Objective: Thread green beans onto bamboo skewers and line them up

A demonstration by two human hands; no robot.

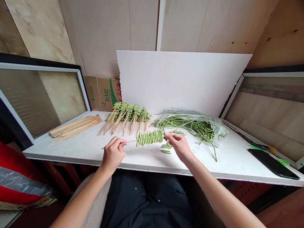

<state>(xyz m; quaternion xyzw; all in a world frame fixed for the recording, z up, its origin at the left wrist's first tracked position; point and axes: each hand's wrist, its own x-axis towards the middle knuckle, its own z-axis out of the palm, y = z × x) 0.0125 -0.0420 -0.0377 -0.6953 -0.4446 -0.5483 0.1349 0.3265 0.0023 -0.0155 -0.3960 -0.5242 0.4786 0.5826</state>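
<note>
My left hand (114, 152) is closed round the bare end of a bamboo skewer (131, 141), held level above the table. Cut green bean pieces (150, 137) sit side by side along the skewer, crosswise to it. At the other end my right hand (179, 145) pinches a green bean piece (164, 134) by the skewer's tip. A few loose bean pieces (166, 151) lie on the table just left of my right hand, and more cut pieces (178, 132) lie behind it.
Filled bean skewers (130, 112) are piled at the back, near a cardboard box (101, 93). Bare skewers (75, 128) lie at the left. Long beans (195, 124) spill from a clear plastic bag (217, 126). A black phone (273, 163) and scissors (252, 142) rest on the white table (150, 163) at right.
</note>
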